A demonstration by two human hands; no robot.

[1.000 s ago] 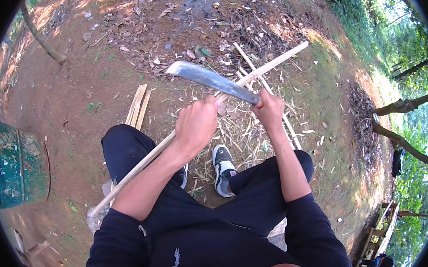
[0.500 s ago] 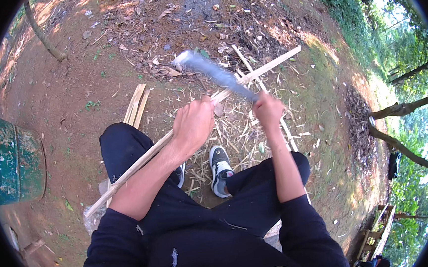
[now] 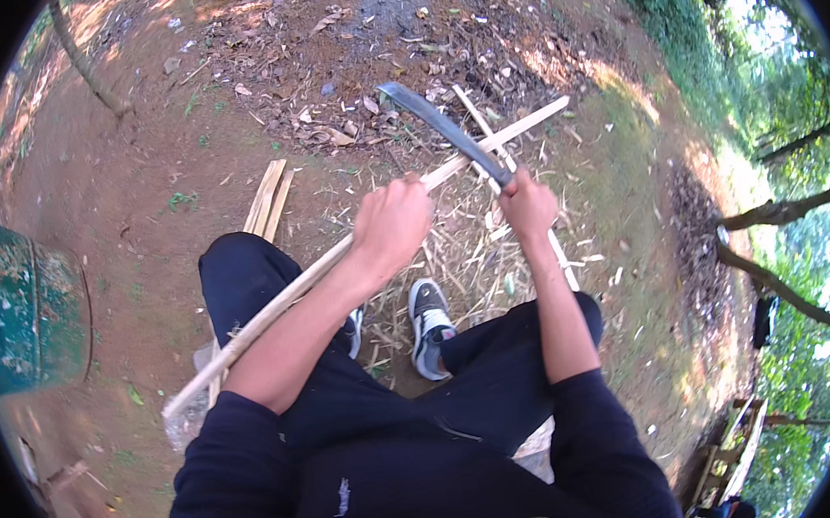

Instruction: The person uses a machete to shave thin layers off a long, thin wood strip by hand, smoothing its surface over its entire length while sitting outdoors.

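Sitting low over bare reddish ground [image 3: 123,212] that fills most of the frame, the person keeps both knees apart so the work lies between them, above the grey-and-white sneakers [image 3: 429,325] near the centre. A dented green metal drum [image 3: 25,320] stands at the left edge, well apart from the work. Running from the lower left up to the upper right of centre, a long pale bamboo pole [image 3: 274,303] crosses the left thigh, which seems to prop it at a slant so its far end reaches toward the blade. The left hand [image 3: 392,227] is clenched around this pole at mid-length, steadying it. The right hand [image 3: 527,203] grasps the handle of a curved machete [image 3: 445,132], whose dark blade rises toward the upper middle of the frame and meets the pole just past the left fist, apparently angled to shave it. Split bamboo slats [image 3: 266,197] lie left of the knee, and pale shavings [image 3: 453,256] litter the ground around the feet.
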